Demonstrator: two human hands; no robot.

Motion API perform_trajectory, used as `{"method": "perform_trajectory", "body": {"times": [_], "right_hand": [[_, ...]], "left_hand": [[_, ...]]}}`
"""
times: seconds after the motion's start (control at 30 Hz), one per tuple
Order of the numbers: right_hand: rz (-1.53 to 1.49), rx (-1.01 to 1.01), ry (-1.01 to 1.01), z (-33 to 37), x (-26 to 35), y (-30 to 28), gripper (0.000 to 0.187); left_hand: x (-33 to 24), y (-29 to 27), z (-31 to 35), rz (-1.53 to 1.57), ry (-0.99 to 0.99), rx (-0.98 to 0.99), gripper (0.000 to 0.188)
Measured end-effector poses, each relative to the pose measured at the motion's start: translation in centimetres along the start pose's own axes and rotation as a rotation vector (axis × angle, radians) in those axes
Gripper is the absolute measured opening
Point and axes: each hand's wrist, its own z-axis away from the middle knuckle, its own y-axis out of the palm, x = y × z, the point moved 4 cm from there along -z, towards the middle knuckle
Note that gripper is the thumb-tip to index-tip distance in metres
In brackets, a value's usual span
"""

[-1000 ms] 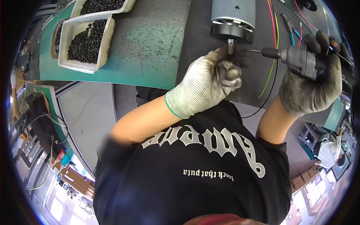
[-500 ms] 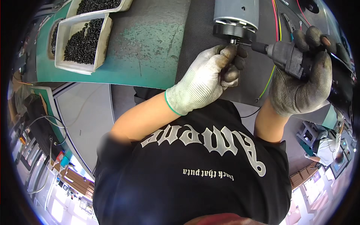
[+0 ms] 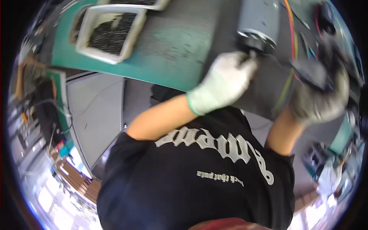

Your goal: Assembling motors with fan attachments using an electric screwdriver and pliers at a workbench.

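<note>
Grey metal shows on the cylindrical motor (image 3: 260,18) lying on the dark part of the tabletop (image 3: 172,67), its black collar (image 3: 253,43) and slim shaft facing me, presumably so both arms can reach that end. I have the left hand (image 3: 226,78), in a white knitted glove, up at the shaft with its fingers curled in; blur hides whether they pinch it. The right hand (image 3: 321,100), in a greyish glove, is wrapped around a dark, blurred hand-held power tool (image 3: 312,73), nose turned leftward, likely to meet the shaft from the side; I can't tell whether its tip touches. Thin red and yellow wires (image 3: 293,36) run along the motor's right, apart from my left fingers. My left forearm slants up and rightward; the right one rises more steeply. A white rectangular tray (image 3: 132,42) of small black pieces (image 3: 109,36) sits well leftward, probably to leave elbow room.
</note>
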Motion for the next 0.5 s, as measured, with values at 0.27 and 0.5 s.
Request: {"method": "perform_trajectory", "body": {"times": [0.27, 0.5], "right_hand": [[-1.179, -0.146, 0.908, 1.3, -11.1, -8.5, 0.032], [-0.547, -0.224, 0.786, 4.0, -8.7, -8.7, 0.032]], "left_hand": [[-1.9, -1.1, 1.8, -0.905, 0.485, -0.201, 0.027], [-8.5, -26.6, 2.1, -1.486, 0.381, -0.987, 0.018]]}}
